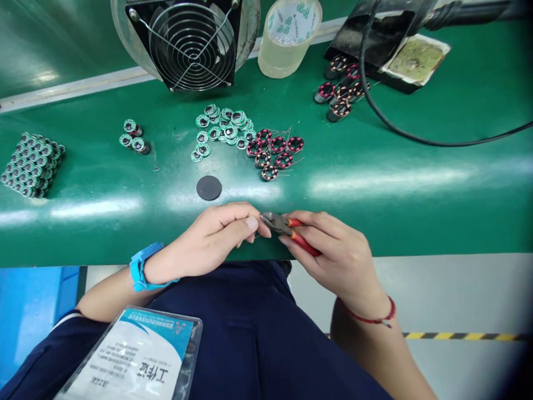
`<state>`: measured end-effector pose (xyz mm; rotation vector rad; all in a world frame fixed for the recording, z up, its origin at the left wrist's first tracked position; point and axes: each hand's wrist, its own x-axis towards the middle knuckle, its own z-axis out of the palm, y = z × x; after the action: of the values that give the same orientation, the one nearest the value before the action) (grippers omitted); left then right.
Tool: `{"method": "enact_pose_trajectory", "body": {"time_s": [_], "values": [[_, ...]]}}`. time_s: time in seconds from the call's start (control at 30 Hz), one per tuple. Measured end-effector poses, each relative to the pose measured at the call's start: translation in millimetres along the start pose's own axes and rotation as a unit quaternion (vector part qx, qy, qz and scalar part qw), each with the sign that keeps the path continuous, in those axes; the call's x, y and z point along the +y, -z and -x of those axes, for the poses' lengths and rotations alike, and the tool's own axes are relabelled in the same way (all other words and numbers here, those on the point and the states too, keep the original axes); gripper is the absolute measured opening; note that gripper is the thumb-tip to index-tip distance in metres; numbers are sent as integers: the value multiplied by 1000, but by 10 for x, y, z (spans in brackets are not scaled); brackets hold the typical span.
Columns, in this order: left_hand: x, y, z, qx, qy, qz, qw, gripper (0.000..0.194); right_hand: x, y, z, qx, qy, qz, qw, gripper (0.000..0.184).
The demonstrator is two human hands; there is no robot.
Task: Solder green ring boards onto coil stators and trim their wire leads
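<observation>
My right hand is closed around the red handles of a pair of cutting pliers. The jaws reach to the fingertips of my left hand, which are pinched together; what they hold is mostly hidden, with only a thin wire end showing below. Just beyond my hands lie several wire-wound motor stators with pink or copper-coloured tops and loose wire ends. Beside them is a loose heap of small round green circuit boards. A flat black disc rests on the green mat in front of my left hand.
A stacked block of green-topped parts sits far left, with three finished-looking pieces nearer. At the back stand a fan and a tape roll. More stators, a sponge and a black cable are at right.
</observation>
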<state>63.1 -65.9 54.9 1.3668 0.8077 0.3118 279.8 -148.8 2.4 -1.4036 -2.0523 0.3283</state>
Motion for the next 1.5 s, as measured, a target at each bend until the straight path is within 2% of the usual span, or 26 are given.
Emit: {"method": "enact_pose_trajectory", "body": {"time_s": [0.3,0.4,0.47,0.6,0.67,0.7,0.77,0.83,0.87,0.93,1.0,1.1,1.17,1.27,1.33,1.43,1.5], "values": [[10,-8,-19,-5,11,0,1000,28,-9,0,-7,8,-1,10,1000,7],[-27,10,-29,-1,11,-12,1000,18,37,62,72,4,-15,14,1000,4],[-86,17,-45,-1,4,-49,999,22,85,136,158,-33,-23,43,998,3],[-237,-26,-142,-14,-26,-182,983,37,213,307,353,-120,-36,171,977,17],[-291,-70,-236,-10,-61,-304,951,31,293,363,426,-117,-45,196,972,21],[-308,-92,-294,-8,-89,-376,922,25,334,375,451,-104,-49,195,974,22],[-323,-122,-421,-6,-150,-509,848,14,412,361,476,-63,-60,185,979,19],[-318,-125,-545,6,-194,-599,777,15,473,300,476,-9,-75,183,980,14],[-309,-117,-598,21,-203,-626,752,18,494,259,471,18,-81,187,979,12],[-275,-88,-678,55,-201,-654,727,22,517,175,457,72,-87,201,973,9],[-215,-56,-729,83,-185,-655,728,29,521,116,449,102,-95,204,969,6],[-67,-26,-828,105,-167,-623,757,42,514,90,456,114,-102,185,971,5],[60,-21,-979,116,-162,-598,776,44,511,95,472,120,-105,175,972,6],[247,-20,-1382,133,-135,-568,801,40,517,95,499,142,-116,175,967,6],[336,-12,-1721,126,-96,-524,837,45,524,86,513,161,-126,171,964,6],[395,7,-2170,122,-85,-502,852,53,529,78,521,175,-130,157,963,6],[403,17,-2344,121,-88,-483,863,46,524,82,521,178,-130,157,963,6]]}}
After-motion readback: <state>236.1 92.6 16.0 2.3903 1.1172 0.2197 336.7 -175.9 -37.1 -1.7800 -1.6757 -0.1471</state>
